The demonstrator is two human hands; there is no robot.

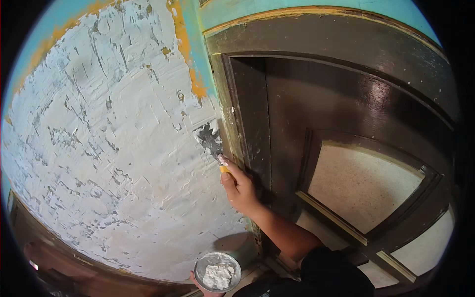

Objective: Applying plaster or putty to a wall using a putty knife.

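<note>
Fingers (240,172) of our right hand (241,192) are wrapped around the yellow handle (225,169) of a putty knife (210,138), the index finger lying forward along it and whitened at its tip, the thumb pressed on the near side. We judge that this forward finger is there to steer the blade and lean on it. From the head view, our only one, the knife reaches up and a little left beyond those fingertips, its dark blade streaked with white; it seems to lie against the white coat (123,148) on the wall, just beside the dark door frame (236,106). We cannot tell how hard it presses.

Lower down, our left hand (195,280) supports a round grey bowl (215,258) from its left side and below. Most of that grip is hidden beneath the rim, so we cannot tell how each finger sits. A lump of white paste (218,277) fills much of the bowl, whose mouth faces up toward us, probably so that nothing spills and the knife can get at it.

The bowl is thus at our left fingers, below the right hand and well apart from it, while the knife is within our right fingers' grasp. An orange-yellow band (184,44) edges the coat near the frame.
</note>
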